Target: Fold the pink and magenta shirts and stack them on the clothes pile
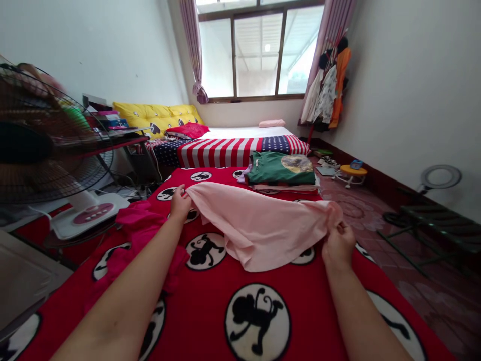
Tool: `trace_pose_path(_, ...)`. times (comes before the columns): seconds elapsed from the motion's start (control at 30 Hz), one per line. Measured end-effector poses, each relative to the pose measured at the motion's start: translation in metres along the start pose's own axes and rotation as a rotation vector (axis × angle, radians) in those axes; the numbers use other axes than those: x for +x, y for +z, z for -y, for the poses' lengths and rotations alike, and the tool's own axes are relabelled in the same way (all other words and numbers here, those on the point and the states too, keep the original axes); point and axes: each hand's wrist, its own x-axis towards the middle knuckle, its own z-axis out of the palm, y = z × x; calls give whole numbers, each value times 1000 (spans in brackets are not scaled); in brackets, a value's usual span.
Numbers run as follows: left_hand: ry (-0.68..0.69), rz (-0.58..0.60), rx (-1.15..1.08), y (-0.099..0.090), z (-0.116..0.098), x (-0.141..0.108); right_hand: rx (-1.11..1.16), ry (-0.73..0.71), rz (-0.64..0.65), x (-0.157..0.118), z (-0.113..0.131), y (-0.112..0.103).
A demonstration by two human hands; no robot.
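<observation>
A pale pink garment (259, 225) is stretched between my two hands over the red blanket (203, 306) with monkey prints. My left hand (181, 203) pinches its left end, fingers closed on the cloth. At the other end, my right hand (339, 240) grips a bunched corner. The middle of the cloth sags toward the blanket; whether it touches is hard to tell. Beyond it lies a stack of folded clothes with a green T-shirt (270, 168) on top. Crumpled magenta cloth (139, 225) lies beside my left forearm and is partly covered by it.
An electric fan (84, 205) stands close on the left. Past the blanket is a bed with a stars-and-stripes cover (218, 150) and a yellow cushion (150, 118). To the right are a small orange stool (353, 170), a dark folding rack (432, 220) and a ring light (440, 175).
</observation>
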Motion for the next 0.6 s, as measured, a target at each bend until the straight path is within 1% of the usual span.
trace_pose_path(0.03, 14, 2, 25, 1, 0, 2, -75, -23, -16, 2, -2, -2)
trace_pose_path(0.1, 112, 11, 90, 1, -5, -6, -219, -117, -7, -1, -3, -4)
trace_pose_path(0.13, 194, 62, 122, 0, -10, -14, -279, -182, 30, -6, -1, -4)
trace_pose_path(0.17, 291, 158, 143, -1, -16, -26, -330, -244, 93, -12, 2, -3)
trace_pose_path(0.2, 396, 306, 150, -2, -22, -40, -372, -294, 171, -18, 5, -1)
trace_pose_path(0.27, 584, 696, 118, -6, -34, -70, -433, -354, 326, -30, 12, 3)
trace_pose_path(0.3, 667, 890, 107, -7, -38, -85, -458, -376, 382, -35, 15, 5)
trace_pose_path(0.33, 736, 1045, 118, -8, -41, -98, -483, -404, 414, -38, 17, 6)
trace_pose_path(0.37, 791, 1149, 148, -8, -42, -109, -512, -444, 422, -40, 17, 7)
trace_pose_path(0.4, 829, 1203, 184, -8, -42, -118, -545, -494, 413, -40, 17, 7)
trace_pose_path(0.43, 851, 1214, 213, -6, -41, -125, -581, -549, 392, -38, 16, 7)
trace_pose_path(0.5, 870, 1194, 213, -3, -39, -132, -649, -643, 330, -32, 13, 4)
trace_pose_path(0.53, 870, 1186, 192, -2, -40, -133, -673, -661, 303, -28, 11, 2)
trace_pose_path(0.6, 829, 1166, 147, -5, -47, -131, -681, -626, 250, -20, 9, -2)
